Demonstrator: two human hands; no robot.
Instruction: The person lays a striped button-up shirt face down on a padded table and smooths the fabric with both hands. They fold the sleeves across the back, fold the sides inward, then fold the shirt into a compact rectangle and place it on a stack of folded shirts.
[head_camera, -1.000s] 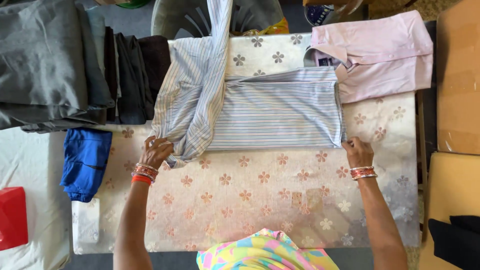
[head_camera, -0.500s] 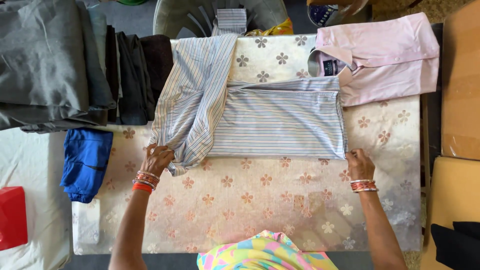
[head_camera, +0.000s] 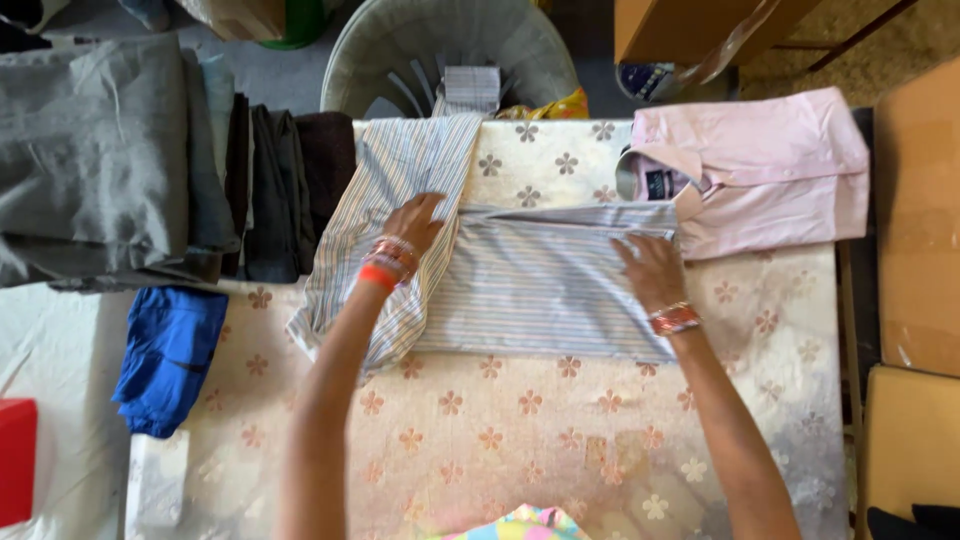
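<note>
1. Head view: I see the striped shirt (head_camera: 530, 290) lying on the flowered table cover (head_camera: 520, 450), its folded body long from left to right.
2. Its sleeve part runs slanted, from the far edge toward the near left.
3. The left hand (head_camera: 412, 225) lies open and flat on the sleeve fold, gripping nothing.
4. The right hand (head_camera: 652, 268) lies open on the body's right end, beside the pink shirt (head_camera: 760, 170).

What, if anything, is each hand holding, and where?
Nothing is gripped. Left hand lies flat on the striped shirt beside its sleeve; right hand presses its upper right edge.
</note>
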